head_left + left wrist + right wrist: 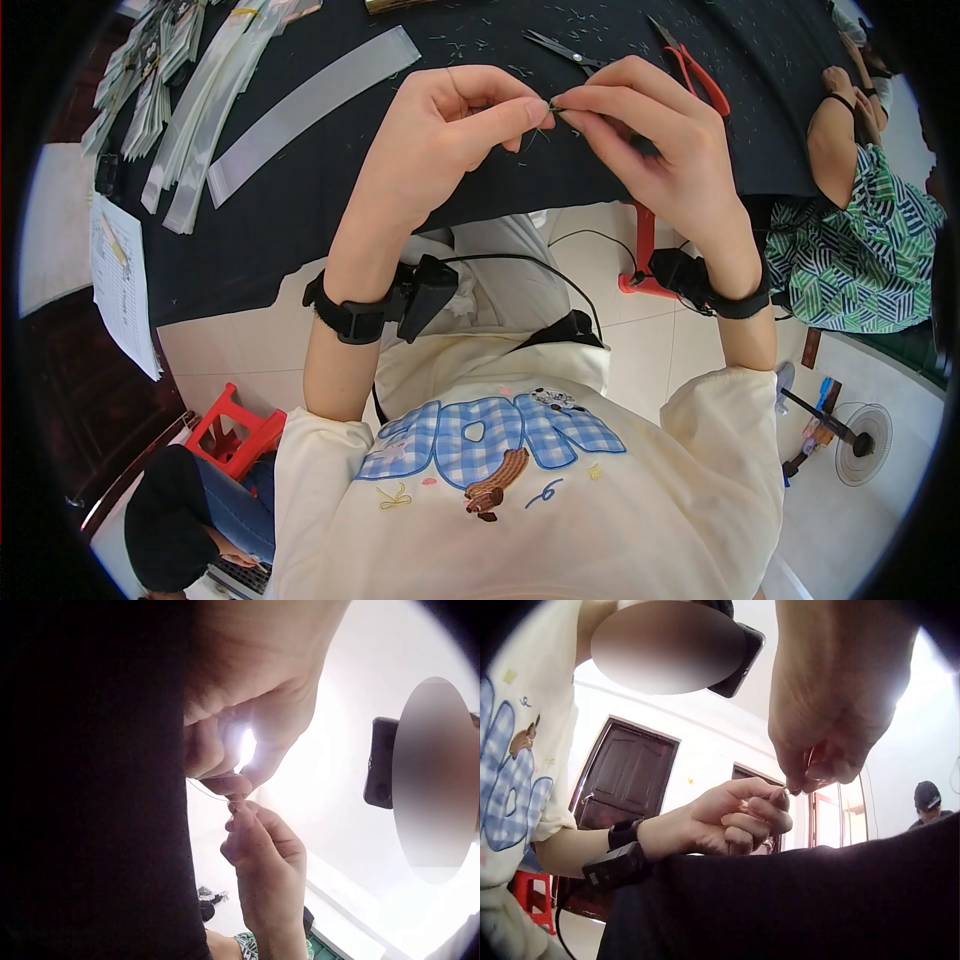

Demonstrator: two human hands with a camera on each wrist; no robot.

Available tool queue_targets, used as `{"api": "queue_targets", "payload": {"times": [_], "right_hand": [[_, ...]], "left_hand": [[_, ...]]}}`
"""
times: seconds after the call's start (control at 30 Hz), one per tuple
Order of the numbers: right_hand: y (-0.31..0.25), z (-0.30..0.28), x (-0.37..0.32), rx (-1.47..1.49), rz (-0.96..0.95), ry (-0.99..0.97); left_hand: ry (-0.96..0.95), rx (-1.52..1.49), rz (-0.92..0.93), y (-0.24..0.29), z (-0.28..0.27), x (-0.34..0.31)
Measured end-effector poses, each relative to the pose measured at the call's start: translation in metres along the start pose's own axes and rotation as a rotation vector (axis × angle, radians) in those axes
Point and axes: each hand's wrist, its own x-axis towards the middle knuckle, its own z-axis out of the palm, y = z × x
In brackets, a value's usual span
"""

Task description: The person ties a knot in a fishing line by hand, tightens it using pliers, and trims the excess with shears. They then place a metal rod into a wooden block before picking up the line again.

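Both hands meet fingertip to fingertip over the front part of a black-covered table [480,180]. Between them is a small, thin dark-green strand [554,108], like thread or fine wire. The left hand [455,125] pinches it between thumb and forefinger, the other fingers curled beneath. From the other side, the right hand [660,135] pinches it with thumb and forefinger. A fine pale line [206,790] runs out from the pinch in the left wrist view. Fingertips hide most of the strand in the right wrist view.
Beyond the hands lie dark-bladed scissors [560,48], a red-handled tool [690,65] and scattered green clippings. A clear plastic strip [310,115], bundled strips [210,120] and a written sheet [122,285] are on the left. Another person [850,230] sits at the right.
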Motion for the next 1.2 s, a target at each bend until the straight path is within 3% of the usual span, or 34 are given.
{"api": "queue_targets", "payload": {"times": [0.17, 0.37, 0.87, 1.2], "right_hand": [[-0.005, -0.003, -0.001, 0.131, 0.232, -0.057], [-0.006, -0.001, 0.005, 0.307, 0.349, -0.066], [-0.010, 0.003, 0.004, 0.070, 0.163, -0.058], [-0.010, 0.003, 0.003, 0.081, 0.129, -0.054]], "left_hand": [[0.022, 0.019, 0.028, -0.001, 0.000, 0.000], [0.001, 0.066, 0.050, 0.001, 0.001, 0.000], [0.028, 0.160, 0.037, -0.009, 0.002, 0.001], [0.010, 0.162, 0.019, -0.001, 0.002, -0.001]]}}
